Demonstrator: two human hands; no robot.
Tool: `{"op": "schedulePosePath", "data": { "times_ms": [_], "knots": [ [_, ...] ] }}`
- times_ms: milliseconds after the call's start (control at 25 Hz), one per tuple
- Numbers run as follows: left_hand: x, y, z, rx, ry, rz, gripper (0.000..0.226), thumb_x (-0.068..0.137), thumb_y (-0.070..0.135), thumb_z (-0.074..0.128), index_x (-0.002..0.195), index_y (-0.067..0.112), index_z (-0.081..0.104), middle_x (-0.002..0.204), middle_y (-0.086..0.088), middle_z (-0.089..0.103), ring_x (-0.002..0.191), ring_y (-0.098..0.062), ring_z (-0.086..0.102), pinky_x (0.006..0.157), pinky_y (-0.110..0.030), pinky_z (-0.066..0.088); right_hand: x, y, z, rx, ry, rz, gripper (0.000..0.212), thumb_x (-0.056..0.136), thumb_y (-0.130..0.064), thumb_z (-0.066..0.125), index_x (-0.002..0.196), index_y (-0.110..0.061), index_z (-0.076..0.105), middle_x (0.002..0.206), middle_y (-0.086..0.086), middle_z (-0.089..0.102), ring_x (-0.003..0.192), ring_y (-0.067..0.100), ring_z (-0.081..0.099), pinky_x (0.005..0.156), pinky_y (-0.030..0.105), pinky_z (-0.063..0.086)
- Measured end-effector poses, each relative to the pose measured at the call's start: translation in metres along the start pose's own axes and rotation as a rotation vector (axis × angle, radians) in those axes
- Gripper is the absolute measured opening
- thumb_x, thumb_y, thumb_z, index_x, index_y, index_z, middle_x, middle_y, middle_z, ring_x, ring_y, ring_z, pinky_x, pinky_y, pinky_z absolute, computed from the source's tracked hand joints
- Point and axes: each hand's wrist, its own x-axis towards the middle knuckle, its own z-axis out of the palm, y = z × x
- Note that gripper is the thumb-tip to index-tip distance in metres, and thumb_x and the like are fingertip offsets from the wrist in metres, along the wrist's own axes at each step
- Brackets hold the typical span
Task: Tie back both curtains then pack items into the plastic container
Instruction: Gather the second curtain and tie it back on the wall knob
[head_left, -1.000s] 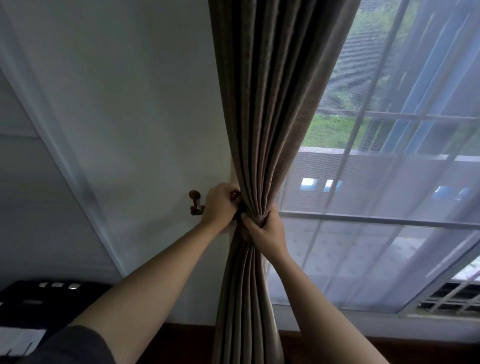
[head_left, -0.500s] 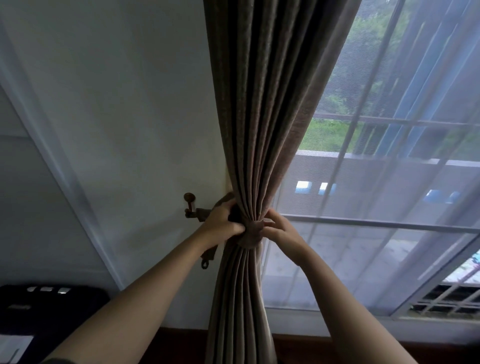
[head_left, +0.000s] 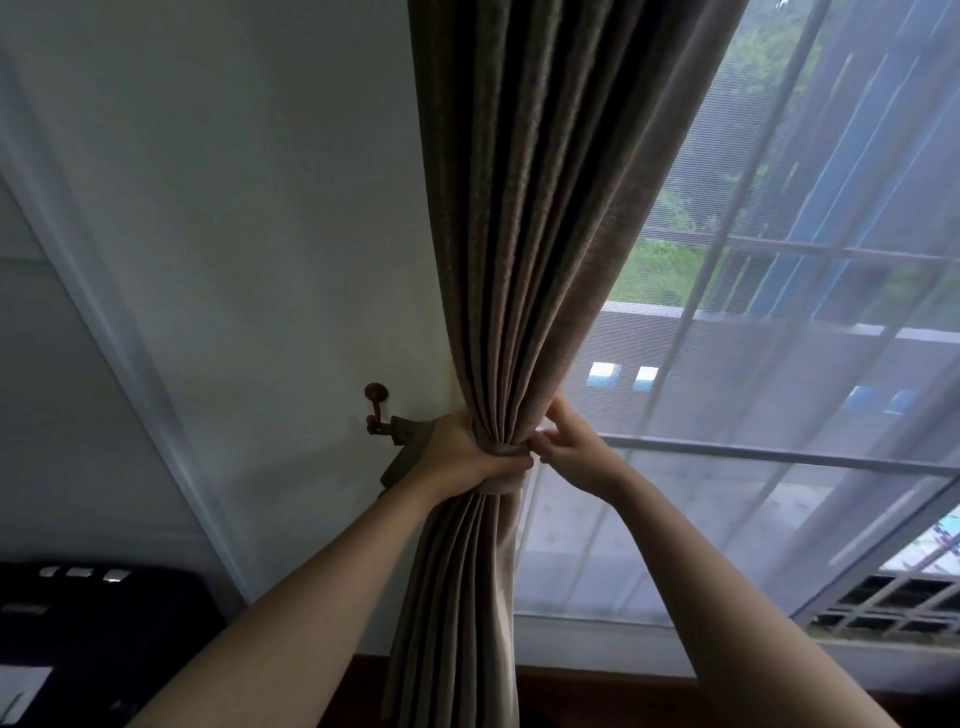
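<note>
Our left hand (head_left: 467, 454) wraps its fingers round the gathered brown curtain (head_left: 545, 234), just beside the wall hook (head_left: 376, 402). Our right hand (head_left: 574, 452) pinches the curtain at its window side, fingertips touching the left hand.

The curtain (head_left: 519, 260) runs off the top and bottom edges. Its band (head_left: 501, 448) is mostly buried under the left hand (head_left: 467, 452), which grips the gathered folds; only a sliver shows in front, and a strip that covers the base of the wall hook (head_left: 375, 402). The right hand (head_left: 569, 449) pinches the band's end, though that contact is too small to read clearly. A dark object (head_left: 93, 623) at lower left is cropped and too dim to identify
</note>
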Motion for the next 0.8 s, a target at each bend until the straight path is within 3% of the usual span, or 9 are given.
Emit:
{"op": "schedulePosePath", "data": {
  "times_ms": [120,160,240,320,400,480,560,680,800],
  "knots": [
    [0.0,-0.006,-0.001,-0.028,-0.011,0.004,0.038,0.06,0.02,0.087,0.092,0.025,0.067,0.089,0.007,0.072,0.083,0.004,0.067,0.072,-0.014,0.052,0.007,0.004,-0.008,-0.033,-0.069,-0.004,0.046,0.091,-0.005,0.055,0.116,-0.041,0.04,0.114,-0.021,0.055,0.087,0.038,0.057,0.082,0.047,0.052],
    [0.0,-0.008,-0.002,-0.022,-0.011,0.013,0.04,0.059,0.023,0.087,0.093,0.023,0.068,0.089,0.005,0.073,0.086,-0.001,0.068,0.075,-0.02,0.054,0.009,0.001,-0.011,-0.063,-0.091,-0.003,0.045,0.09,-0.009,0.059,0.116,-0.042,0.041,0.114,-0.021,0.056,0.09,0.031,0.058,0.086,0.043,0.05],
    [0.0,-0.011,-0.003,-0.015,-0.026,0.043,0.048,0.056,0.029,0.086,0.1,0.017,0.068,0.092,0.002,0.074,0.09,-0.007,0.069,0.08,-0.027,0.056,0.015,-0.003,-0.018,-0.182,-0.146,-0.001,0.033,0.088,-0.014,0.062,0.106,-0.039,0.049,0.105,-0.017,0.06,0.097,-0.003,0.059,0.087,0.023,0.047],
    [0.0,-0.011,-0.005,-0.013,-0.051,0.062,0.047,0.059,0.026,0.086,0.102,0.015,0.068,0.093,-0.001,0.074,0.091,-0.009,0.07,0.083,-0.031,0.057,0.018,-0.008,-0.022,-0.41,-0.187,-0.045,0.019,0.089,-0.015,0.062,0.089,-0.032,0.054,0.083,-0.019,0.057,0.076,-0.02,0.054,0.07,0.008,0.039],
    [0.001,-0.01,-0.006,-0.001,-0.082,0.072,0.045,0.063,0.021,0.085,0.104,0.017,0.069,0.096,0.002,0.074,0.094,-0.006,0.069,0.085,-0.028,0.056,0.021,-0.005,-0.025,-0.558,-0.206,-0.066,0.004,0.09,-0.023,0.06,0.09,-0.026,0.06,0.08,-0.015,0.054,0.068,-0.013,0.052,0.063,0.01,0.034],
    [0.001,-0.01,-0.005,0.009,-0.09,0.088,0.046,0.064,0.022,0.085,0.107,0.017,0.069,0.099,0.005,0.073,0.096,-0.003,0.067,0.087,-0.025,0.055,0.02,0.004,-0.025,-0.731,-0.13,-0.063,0.015,0.088,-0.037,0.059,0.092,-0.024,0.064,0.085,-0.01,0.053,0.072,-0.001,0.049,0.07,0.023,0.038],
    [0.002,-0.012,-0.004,0.01,-0.067,0.082,0.052,0.062,0.028,0.086,0.109,0.016,0.067,0.101,0.005,0.072,0.097,-0.003,0.067,0.088,-0.027,0.055,0.019,0.016,-0.022,-0.904,0.043,-0.164,0.023,0.083,-0.052,0.055,0.075,-0.03,0.06,0.087,-0.006,0.056,0.081,0.013,0.049,0.074,0.035,0.037],
    [0.003,-0.02,-0.004,0.023,-0.048,0.064,0.057,0.059,0.034,0.086,0.109,0.016,0.066,0.103,0.003,0.072,0.098,-0.004,0.067,0.088,-0.029,0.055,0.016,0.023,-0.02,-0.902,0.179,-0.317,0.036,0.079,-0.058,0.052,0.057,-0.028,0.053,0.086,-0.008,0.057,0.084,0.014,0.042,0.076,0.032,0.027],
    [0.002,-0.02,-0.001,0.019,-0.038,0.051,0.06,0.058,0.037,0.086,0.11,0.016,0.066,0.103,0.005,0.072,0.098,-0.003,0.066,0.088,-0.029,0.056,0.017,0.029,-0.021,-0.779,0.12,-0.342,0.047,0.084,-0.053,0.05,0.055,-0.017,0.053,0.062,-0.009,0.051,0.06,0.013,0.045,0.068,0.028,0.034]
  ]
}}
